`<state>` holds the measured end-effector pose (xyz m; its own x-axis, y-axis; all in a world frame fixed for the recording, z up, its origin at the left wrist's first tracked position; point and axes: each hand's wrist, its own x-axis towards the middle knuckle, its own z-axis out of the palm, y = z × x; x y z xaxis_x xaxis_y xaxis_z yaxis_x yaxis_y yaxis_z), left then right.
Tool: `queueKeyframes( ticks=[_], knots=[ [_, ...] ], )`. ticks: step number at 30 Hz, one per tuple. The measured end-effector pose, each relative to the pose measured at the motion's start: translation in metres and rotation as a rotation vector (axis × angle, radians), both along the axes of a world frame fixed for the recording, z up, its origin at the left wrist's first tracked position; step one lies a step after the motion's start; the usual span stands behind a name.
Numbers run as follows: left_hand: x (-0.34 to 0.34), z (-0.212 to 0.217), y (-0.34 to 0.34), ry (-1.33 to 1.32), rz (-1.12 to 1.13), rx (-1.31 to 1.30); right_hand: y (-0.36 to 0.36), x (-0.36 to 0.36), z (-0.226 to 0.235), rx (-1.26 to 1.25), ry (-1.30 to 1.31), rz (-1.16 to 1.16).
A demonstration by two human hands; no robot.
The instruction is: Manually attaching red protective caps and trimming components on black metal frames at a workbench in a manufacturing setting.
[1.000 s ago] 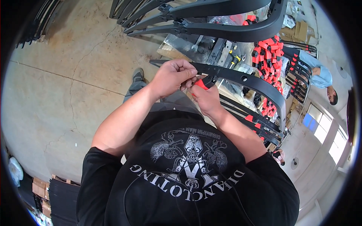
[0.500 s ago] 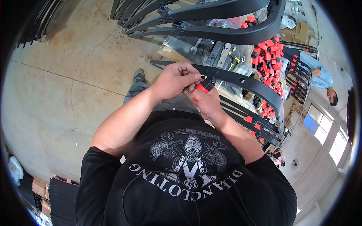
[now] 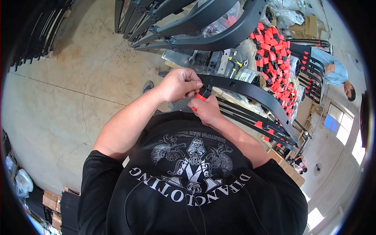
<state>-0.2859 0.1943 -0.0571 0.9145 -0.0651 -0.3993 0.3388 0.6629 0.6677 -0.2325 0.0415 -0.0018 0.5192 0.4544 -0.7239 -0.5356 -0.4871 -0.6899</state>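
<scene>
My left hand is closed in a pinch against a long curved black bar; whatever is between its fingertips is hidden. Close beside it, my right hand grips a red-and-black plastic block at the near edge of the bar. The block sits right by the left fingertips, and whether it is fixed to the bar I cannot tell. From the hands, the bar runs right and bends down toward the near side.
More curved black bars stand beyond my hands. A big heap of red-and-black blocks lies right of them, near yellow-handled pliers and a wrench. Another person in a blue shirt stands at far right. Cardboard boxes lie lower left.
Both hands have shifted slightly left in the picture, and the view has moved a little. A small dark piece that showed at my left fingertips is now out of sight.
</scene>
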Motion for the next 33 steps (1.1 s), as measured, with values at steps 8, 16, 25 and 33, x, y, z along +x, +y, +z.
queueKeyframes(
  ticks=[8,16,25,33],
  knots=[
    [0.001,-0.004,0.003,-0.075,-0.092,0.067,-0.006,0.02,0.006,-0.192,0.062,0.191],
    [-0.005,-0.008,-0.004,-0.074,0.011,0.018,-0.003,0.006,-0.016,0.15,-0.115,0.078],
    [0.001,-0.004,-0.002,-0.022,-0.02,-0.031,-0.02,-0.002,-0.039,0.143,-0.074,-0.07],
    [0.004,0.0,0.0,-0.029,-0.06,0.044,-0.014,0.019,0.013,-0.192,0.114,0.124]
  ],
)
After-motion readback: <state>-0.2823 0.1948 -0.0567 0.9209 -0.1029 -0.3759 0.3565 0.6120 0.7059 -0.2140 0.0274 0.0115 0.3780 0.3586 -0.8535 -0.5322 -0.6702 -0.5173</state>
